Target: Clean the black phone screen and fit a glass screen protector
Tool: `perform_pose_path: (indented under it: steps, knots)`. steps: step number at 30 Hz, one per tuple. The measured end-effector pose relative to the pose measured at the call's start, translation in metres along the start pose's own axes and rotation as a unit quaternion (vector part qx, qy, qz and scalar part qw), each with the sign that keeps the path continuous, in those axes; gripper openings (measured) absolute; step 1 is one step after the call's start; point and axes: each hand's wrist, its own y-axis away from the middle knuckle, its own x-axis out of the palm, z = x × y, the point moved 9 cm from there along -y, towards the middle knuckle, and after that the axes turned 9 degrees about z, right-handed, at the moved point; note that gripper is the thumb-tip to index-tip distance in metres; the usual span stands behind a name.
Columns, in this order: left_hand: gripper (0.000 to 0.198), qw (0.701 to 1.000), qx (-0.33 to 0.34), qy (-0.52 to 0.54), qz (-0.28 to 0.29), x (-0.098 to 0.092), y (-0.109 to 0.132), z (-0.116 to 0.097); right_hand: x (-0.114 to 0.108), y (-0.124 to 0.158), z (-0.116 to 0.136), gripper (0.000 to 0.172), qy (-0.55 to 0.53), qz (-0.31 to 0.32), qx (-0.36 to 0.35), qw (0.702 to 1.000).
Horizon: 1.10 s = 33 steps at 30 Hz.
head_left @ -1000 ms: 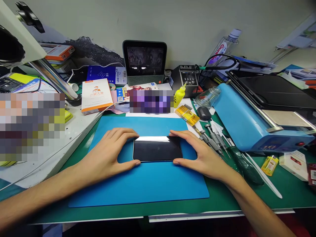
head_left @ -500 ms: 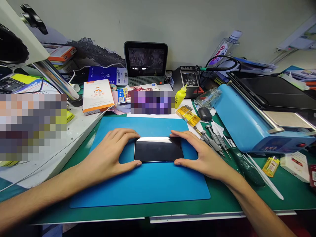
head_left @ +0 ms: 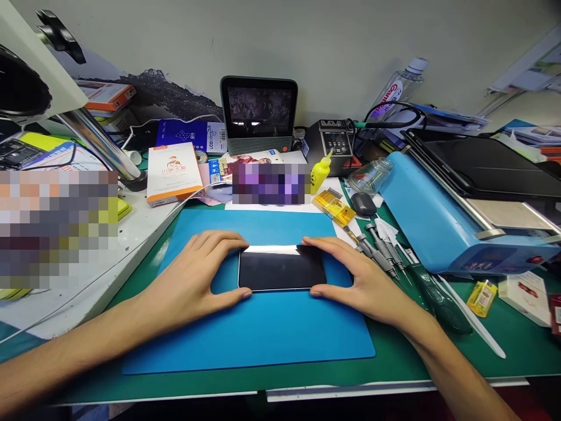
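Observation:
A smartphone (head_left: 280,270) with a dark screen lies sideways over the blue mat (head_left: 254,333), and a bright reflection runs along its far edge. My left hand (head_left: 205,269) grips its left end, thumb at the near edge and fingers at the far edge. At the other end, my right hand (head_left: 357,275) holds it the same way between thumb and fingers. Whether the phone rests fully on the mat or is slightly raised, I cannot tell.
Right of the mat lie several screwdrivers (head_left: 385,248), a green-handled tool (head_left: 440,298), a white stick (head_left: 475,321) and a blue machine (head_left: 429,216). Behind stand a yellow bottle (head_left: 320,173), a screen device (head_left: 260,114) and an orange-white box (head_left: 174,173). A white cable (head_left: 109,272) crosses the left side.
The whole view has shifted very slightly downward. Both hands keep the same grip on the phone.

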Motion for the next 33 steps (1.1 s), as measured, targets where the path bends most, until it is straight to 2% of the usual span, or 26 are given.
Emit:
perform_pose_path:
  steps: [8, 33]
  knots:
    - [0.058, 1.0, 0.007, 0.0, -0.009, -0.001, -0.0003, 0.0, 0.0006, 0.0012, -0.0019, 0.075, 0.017, 0.003, 0.003, 1.0]
    - [0.061, 1.0, 0.003, 0.012, -0.023, -0.003, -0.0002, -0.0003, -0.0002, 0.0004, 0.0018, 0.069, 0.033, -0.018, -0.001, 0.999]
